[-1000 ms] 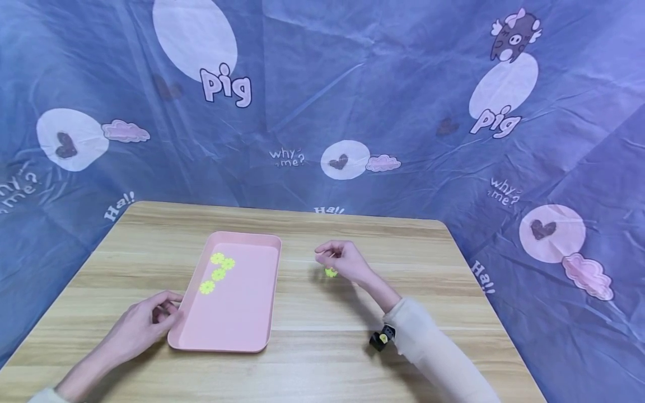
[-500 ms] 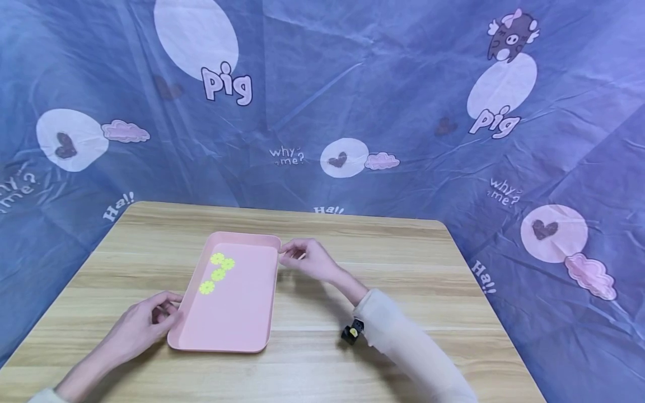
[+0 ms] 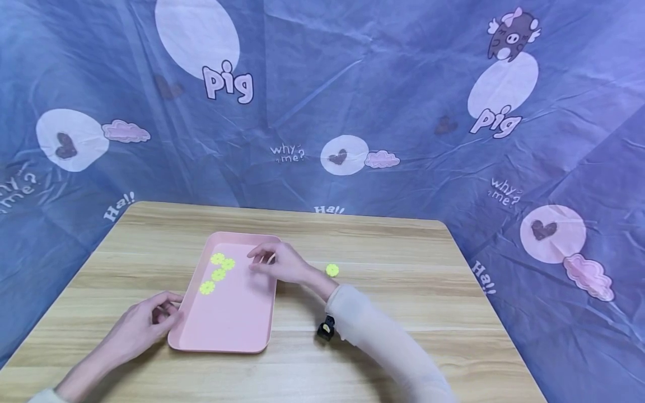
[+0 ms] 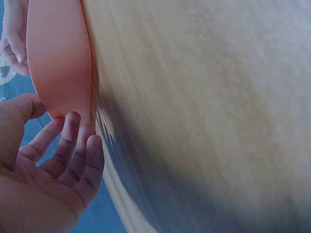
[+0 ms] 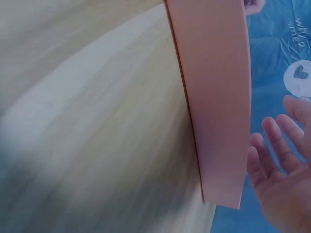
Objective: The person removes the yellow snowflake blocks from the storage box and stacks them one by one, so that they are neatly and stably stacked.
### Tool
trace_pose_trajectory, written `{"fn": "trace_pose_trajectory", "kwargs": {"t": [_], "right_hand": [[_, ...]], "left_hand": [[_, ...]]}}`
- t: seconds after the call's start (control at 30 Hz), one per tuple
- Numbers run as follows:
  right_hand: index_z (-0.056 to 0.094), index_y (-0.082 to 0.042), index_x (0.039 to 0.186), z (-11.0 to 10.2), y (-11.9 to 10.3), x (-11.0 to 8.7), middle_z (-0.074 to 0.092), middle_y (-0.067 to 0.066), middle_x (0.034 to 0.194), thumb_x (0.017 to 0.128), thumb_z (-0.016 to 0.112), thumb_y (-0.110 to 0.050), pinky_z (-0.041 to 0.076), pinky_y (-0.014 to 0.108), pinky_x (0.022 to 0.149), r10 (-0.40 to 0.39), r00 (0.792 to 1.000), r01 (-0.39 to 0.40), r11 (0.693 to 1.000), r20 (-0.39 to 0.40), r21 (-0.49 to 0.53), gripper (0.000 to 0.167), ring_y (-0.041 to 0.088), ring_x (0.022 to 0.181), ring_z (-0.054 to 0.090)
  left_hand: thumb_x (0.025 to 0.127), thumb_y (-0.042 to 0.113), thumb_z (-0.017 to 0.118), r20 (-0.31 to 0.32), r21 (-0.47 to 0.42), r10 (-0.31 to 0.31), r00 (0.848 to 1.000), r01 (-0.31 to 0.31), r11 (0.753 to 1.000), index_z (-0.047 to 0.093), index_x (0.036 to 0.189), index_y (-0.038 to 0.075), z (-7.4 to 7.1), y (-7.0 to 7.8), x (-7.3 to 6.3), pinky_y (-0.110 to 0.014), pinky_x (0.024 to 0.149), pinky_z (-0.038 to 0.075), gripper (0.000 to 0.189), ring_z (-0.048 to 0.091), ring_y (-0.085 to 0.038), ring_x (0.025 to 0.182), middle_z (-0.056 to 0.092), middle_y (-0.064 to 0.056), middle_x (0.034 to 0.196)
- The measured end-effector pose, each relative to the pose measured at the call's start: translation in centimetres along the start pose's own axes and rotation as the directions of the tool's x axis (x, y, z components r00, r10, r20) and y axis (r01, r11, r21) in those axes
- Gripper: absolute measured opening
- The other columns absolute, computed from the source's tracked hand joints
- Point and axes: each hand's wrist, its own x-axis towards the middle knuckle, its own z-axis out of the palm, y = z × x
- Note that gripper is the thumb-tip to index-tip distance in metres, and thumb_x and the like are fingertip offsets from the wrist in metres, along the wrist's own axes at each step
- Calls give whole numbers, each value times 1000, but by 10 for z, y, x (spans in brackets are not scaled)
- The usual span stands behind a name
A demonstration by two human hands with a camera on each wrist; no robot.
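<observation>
A shallow pink tray (image 3: 227, 330) lies on the wooden table, with several small yellow flower-shaped pieces (image 3: 218, 274) in a crooked row at its left side. My left hand (image 3: 143, 324) grips the tray's left edge; the left wrist view puts the thumb at the rim and the other fingers against the outer wall. Over the upper right part of the tray hovers my right hand (image 3: 282, 263), fingers loosely bent. In the right wrist view its thumb and fingers stand apart, nothing visible between them. One more yellow flower piece (image 3: 332, 270) lies on the table behind the right forearm.
A black wrist device (image 3: 326, 328) hangs below the right sleeve, close over the wooden table (image 3: 403, 268). Blue printed cloth (image 3: 302, 101) stands round the table's back and sides.
My right hand has moved left from beside the tray to above its inside, uncovering the flower piece on the table. The left hand and the tray have stayed put.
</observation>
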Motion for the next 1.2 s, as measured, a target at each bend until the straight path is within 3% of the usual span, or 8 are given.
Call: {"fn": "trace_pose_trajectory", "kwargs": {"t": [0.23, 0.53, 0.93, 1.2], "right_hand": [[74, 0, 120, 13, -3, 19, 78, 13, 102, 93, 79, -12, 55, 16, 79, -24, 999, 25, 999, 34, -32, 30, 15, 87, 69], [74, -2, 122, 25, -1, 32, 77, 12, 105, 95, 78, -15, 52, 12, 81, 23, 997, -20, 999, 75, -43, 31, 4, 85, 64], [78, -10, 117, 33, 2, 46, 79, 2, 103, 94, 81, -22, 49, 9, 76, 76, 992, -54, 975, 96, -215, 26, -1, 81, 63], [79, -11, 116, 39, 5, 50, 79, 0, 102, 92, 82, -21, 47, 7, 75, 108, 988, -77, 965, 111, -249, 26, -5, 82, 62]], "left_hand": [[92, 5, 75, 4, -2, -6, 1000, 6, 1000, 74, 110, 9, 0, 0, 0, -21, 63, 45, 19, 51, 10, 70, 66, 8, 84], [91, 4, 76, -10, -6, 6, 1000, -6, 1000, 74, 110, 9, 2, 6, -7, -20, 63, 45, 20, 51, 10, 70, 66, 11, 83], [91, 6, 77, -15, 12, -10, 1000, 10, 1000, 74, 110, 9, 5, 11, -12, -21, 63, 44, 19, 50, 10, 70, 65, 10, 83], [91, 6, 77, -32, 9, -7, 999, 7, 1000, 74, 110, 9, 9, 12, -16, -21, 62, 45, 20, 50, 10, 70, 65, 11, 83]]}}
